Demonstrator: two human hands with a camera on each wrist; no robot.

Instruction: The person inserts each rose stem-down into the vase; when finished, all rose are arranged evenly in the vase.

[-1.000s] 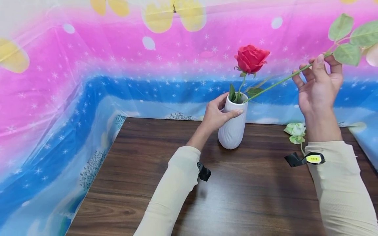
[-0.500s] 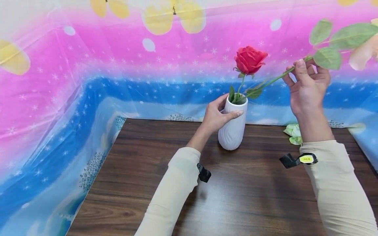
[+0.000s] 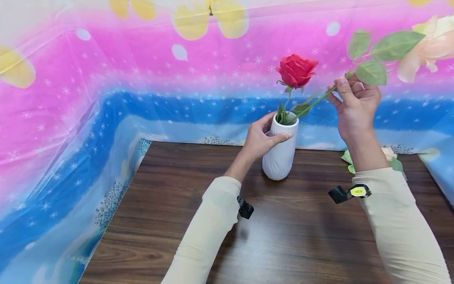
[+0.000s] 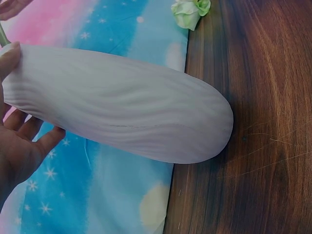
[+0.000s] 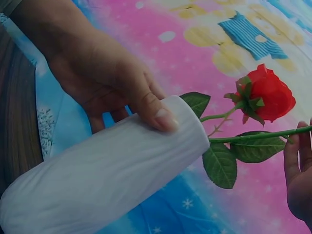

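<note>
My left hand [image 3: 260, 138] grips the upper part of a white ribbed vase [image 3: 279, 154], thumb across its front and fingers behind. The vase stands on the table. A red rose [image 3: 296, 71] rises from its mouth, with dark green leaves [image 5: 219, 163] at the rim. My right hand [image 3: 358, 104] pinches the green stem of a pale peach flower [image 3: 427, 49] between thumb and fingers. That stem slants down into the vase mouth; its lower end is hidden inside. The peach bloom and its leaves [image 3: 393, 45] lean out to the upper right, cut off by the frame's edge.
On the dark wood table [image 3: 170, 205], a pale green flower [image 4: 187, 13] lies at the back right, partly hidden behind my right wrist in the head view. A patterned pink and blue cloth [image 3: 198, 75] hangs behind the table and down its left side.
My right hand has moved left and slightly down, pushing the peach flower's stem deeper into the vase. More of the peach bloom has come into view. My left hand keeps its grip on the vase.
</note>
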